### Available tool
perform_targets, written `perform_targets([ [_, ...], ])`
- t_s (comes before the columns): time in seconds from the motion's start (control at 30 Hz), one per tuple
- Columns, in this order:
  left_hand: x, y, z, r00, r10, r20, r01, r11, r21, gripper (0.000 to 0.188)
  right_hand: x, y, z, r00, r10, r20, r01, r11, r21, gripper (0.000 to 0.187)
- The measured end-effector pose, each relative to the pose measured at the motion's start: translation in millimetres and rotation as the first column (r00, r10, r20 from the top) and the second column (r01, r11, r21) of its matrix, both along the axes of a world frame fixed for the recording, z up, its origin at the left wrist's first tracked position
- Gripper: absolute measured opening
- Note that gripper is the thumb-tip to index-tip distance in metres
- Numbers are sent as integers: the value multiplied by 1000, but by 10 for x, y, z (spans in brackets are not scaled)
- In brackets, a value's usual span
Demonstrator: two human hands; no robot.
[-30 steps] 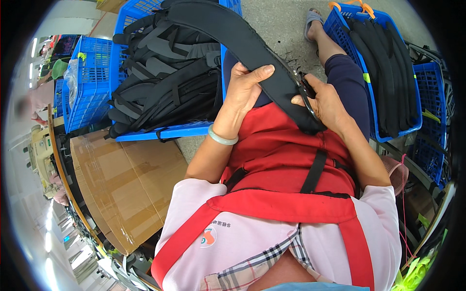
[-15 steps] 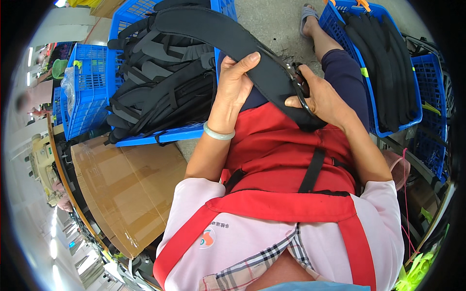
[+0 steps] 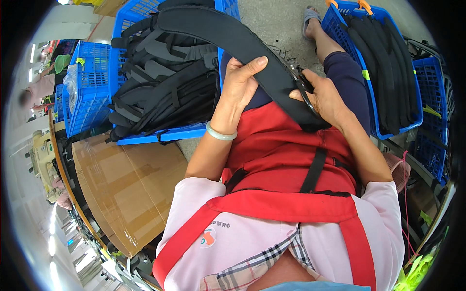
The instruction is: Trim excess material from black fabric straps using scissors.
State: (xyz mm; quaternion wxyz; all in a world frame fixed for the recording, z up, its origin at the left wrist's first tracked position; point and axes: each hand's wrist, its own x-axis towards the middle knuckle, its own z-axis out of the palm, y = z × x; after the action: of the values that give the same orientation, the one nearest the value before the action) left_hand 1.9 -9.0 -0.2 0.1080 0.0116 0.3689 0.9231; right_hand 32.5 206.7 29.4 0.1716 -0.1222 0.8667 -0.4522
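A long, curved, padded black strap (image 3: 208,30) stretches from the rim of the left crate down across my lap. My left hand (image 3: 241,83) grips its near edge around the middle, thumb on top and fingers underneath. In my right hand (image 3: 326,99) is a pair of dark-handled scissors (image 3: 306,95), held against the strap's far edge close to its lower end. The scissors' blades point up along that edge and are partly hidden by the hand and strap. Beneath the strap's lower end lies my red apron (image 3: 272,145).
A blue crate (image 3: 167,134) full of black and grey straps stands at the left. Another blue crate (image 3: 421,114) at the right holds long black padded pieces. Cardboard (image 3: 126,189) lies nearby on the left, with a further blue crate (image 3: 90,92) beyond. Thread scraps dot the grey floor (image 3: 272,19).
The right hand and scissors have shifted slightly along the strap's edge. Both hands still hold on, and the strap is nearly in the same place.
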Motion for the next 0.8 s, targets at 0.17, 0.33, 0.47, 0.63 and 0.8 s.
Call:
perform_targets([
  [0.17,-109,-65,113,999,22,43,-24,999,34,13,8,61,20,1000,2,12,-3,999,35,58],
  [0.33,-46,46,55,1000,30,0,-30,1000,-7,14,2,-14,-2,998,-50,-42,51,999,16,59],
  [0.47,-37,13,35,998,53,41,-53,999,-3,14,-57,-43,66,1000,-11,14,10,994,105,61],
  [0.63,-1,42,56,996,66,55,-66,998,-1,14,-52,-20,88,991,98,-87,-99,995,1,68],
  [0.8,6,22,22,997,57,56,-57,998,9,15,-57,2,109,987,129,-100,-121,990,76,68],
])
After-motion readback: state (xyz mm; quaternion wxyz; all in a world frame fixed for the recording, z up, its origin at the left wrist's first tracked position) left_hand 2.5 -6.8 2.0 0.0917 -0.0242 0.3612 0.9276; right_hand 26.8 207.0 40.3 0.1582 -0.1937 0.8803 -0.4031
